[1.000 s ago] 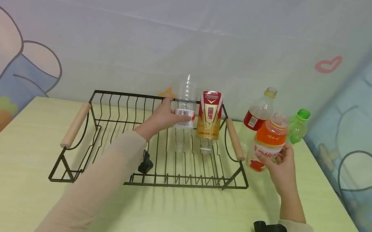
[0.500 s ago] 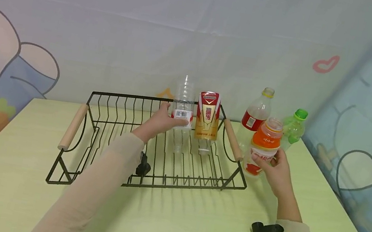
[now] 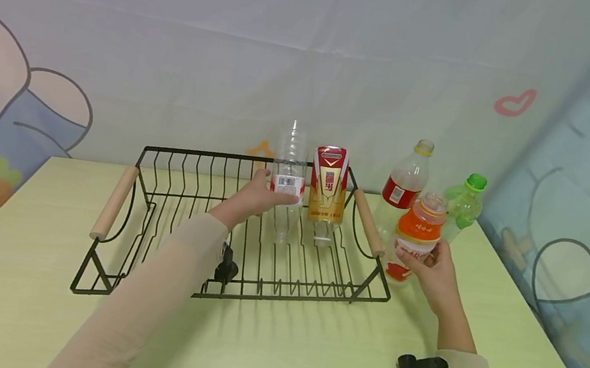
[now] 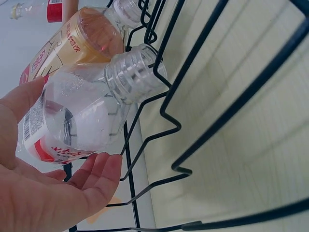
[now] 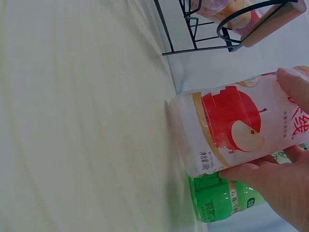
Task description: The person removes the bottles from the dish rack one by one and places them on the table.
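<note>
Currently, right hand (image 3: 435, 276) grips clear plastic bottle with orange-and-white label (image 3: 418, 230), just right of black wire rack (image 3: 275, 297) with wooden handles (image 3: 368, 222); left hand (image 3: 250, 198) curls round clear plastic bottle with red-and-white label (image 3: 287, 183), neck-down in rack, beside inverted red-and-gold bottle (image 3: 328, 185); farther back, red-labelled clear bottle (image 3: 402, 193) and green translucent bottle (image 3: 464, 204)

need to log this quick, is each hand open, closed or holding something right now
Left hand: holding the clear bottle, which stands neck down.
Right hand: holding the orange-and-white bottle.
</note>
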Available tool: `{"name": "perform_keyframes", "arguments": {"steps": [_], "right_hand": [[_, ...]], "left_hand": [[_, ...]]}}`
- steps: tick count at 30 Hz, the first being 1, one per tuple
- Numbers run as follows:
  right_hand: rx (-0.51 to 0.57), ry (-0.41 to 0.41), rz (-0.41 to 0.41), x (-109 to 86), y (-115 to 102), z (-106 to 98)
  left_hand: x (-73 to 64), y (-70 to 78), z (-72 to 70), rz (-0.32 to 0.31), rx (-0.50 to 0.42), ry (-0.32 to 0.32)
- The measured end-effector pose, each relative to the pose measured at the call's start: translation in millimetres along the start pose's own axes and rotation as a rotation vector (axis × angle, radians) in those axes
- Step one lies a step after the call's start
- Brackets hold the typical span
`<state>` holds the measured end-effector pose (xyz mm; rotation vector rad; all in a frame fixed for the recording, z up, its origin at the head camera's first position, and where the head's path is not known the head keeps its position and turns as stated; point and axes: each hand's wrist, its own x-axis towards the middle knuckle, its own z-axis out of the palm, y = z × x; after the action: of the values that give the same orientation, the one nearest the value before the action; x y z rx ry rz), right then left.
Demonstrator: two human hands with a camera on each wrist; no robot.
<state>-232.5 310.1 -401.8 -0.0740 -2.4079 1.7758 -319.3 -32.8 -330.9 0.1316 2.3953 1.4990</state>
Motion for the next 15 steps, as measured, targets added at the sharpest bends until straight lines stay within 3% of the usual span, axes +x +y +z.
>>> {"name": "perform_keyframes", "arguments": {"steps": [15], "right_hand": [[0.008,0.002,0.021,0.2,2.4,2.2]], "left_hand": [[-0.3,-1.6,0.7,-0.015,-0.039,-0.036]]}}
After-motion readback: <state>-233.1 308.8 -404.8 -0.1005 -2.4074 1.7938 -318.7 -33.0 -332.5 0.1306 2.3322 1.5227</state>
